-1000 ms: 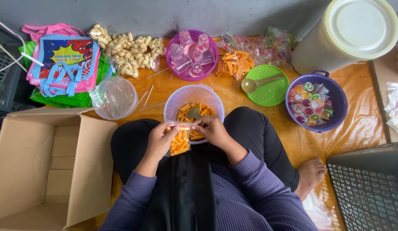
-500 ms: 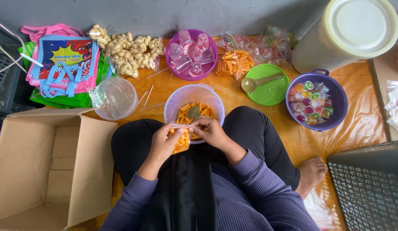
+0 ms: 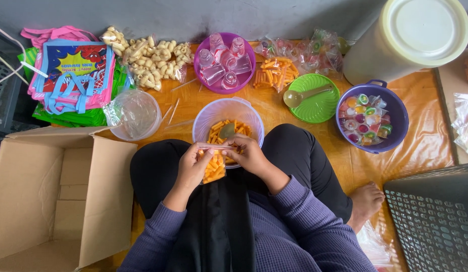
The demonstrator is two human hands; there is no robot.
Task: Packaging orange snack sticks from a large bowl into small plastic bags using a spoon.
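Observation:
My left hand (image 3: 192, 166) and my right hand (image 3: 248, 152) together hold a small clear plastic bag of orange stick snacks (image 3: 214, 168) over my lap. Both hands pinch the bag's top edge, which is stretched flat between them. Just beyond the hands stands a translucent purple bowl (image 3: 208, 121) with more orange snacks and a spoon in it. I sit cross-legged in black trousers and a purple ribbed sweater on an orange sheet (image 3: 425, 146).
An open cardboard box (image 3: 52, 196) lies at the left. Nearby are a clear bowl of plastic bags (image 3: 134, 115), bright tote bags (image 3: 75, 75), packed pale snacks (image 3: 148, 58), a purple bowl of small cups (image 3: 225, 63), a green plate with a spoon (image 3: 313, 95), a blue bowl of jelly cups (image 3: 367, 121), a large lidded tub (image 3: 410, 38), a dark basket (image 3: 435, 221).
The hands have drawn the bag's top edge tighter and slightly nearer to my body. Everything else stays in place.

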